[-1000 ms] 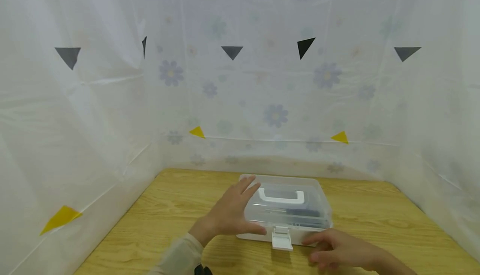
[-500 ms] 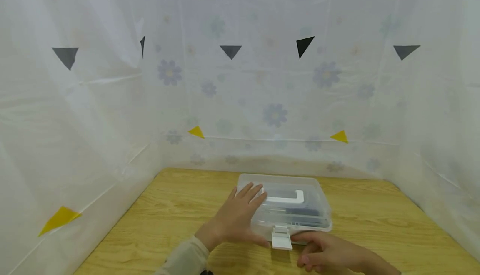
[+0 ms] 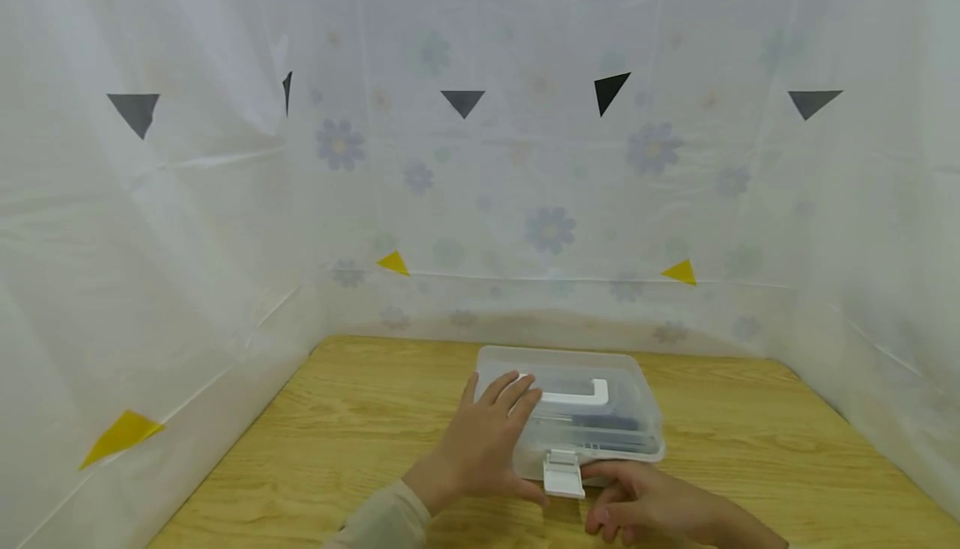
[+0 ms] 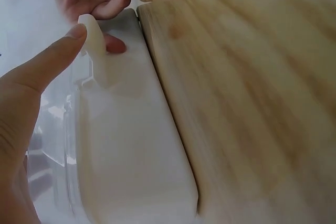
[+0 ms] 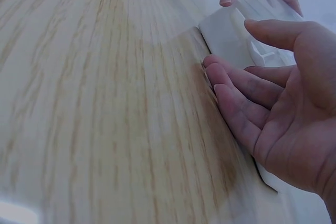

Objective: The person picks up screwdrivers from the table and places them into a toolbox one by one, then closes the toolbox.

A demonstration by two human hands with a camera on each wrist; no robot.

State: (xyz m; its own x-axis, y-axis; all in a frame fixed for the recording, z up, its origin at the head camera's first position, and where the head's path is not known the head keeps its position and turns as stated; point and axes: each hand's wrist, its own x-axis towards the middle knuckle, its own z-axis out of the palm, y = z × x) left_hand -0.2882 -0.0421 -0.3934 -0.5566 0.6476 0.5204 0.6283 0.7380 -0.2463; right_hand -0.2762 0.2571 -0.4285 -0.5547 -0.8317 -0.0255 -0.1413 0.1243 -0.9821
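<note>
A clear plastic storage box [image 3: 626, 442] sits on the table with its lid down. Dark contents show through the lid, too blurred to name. On the lid lies a white carry handle [image 3: 573, 399], and a white latch [image 3: 563, 476] juts out from the front wall. My left hand [image 3: 486, 442] rests spread on the lid's left part, its thumb reaching down to the latch edge. Beside the latch is my right hand [image 3: 656, 501], index finger stretched along the front wall. In the left wrist view, a fingertip [image 4: 115, 44] of that hand shows behind the raised latch [image 4: 94, 40].
The wood-grain table [image 3: 360, 399] extends on both sides of the box. White flowered curtains [image 3: 551, 182] stand behind and at the sides, with black and yellow triangles stuck to them.
My left hand has come down onto the lid and shifted slightly right, its thumb moving to the latch. My right hand has slid left along the box front to the latch.
</note>
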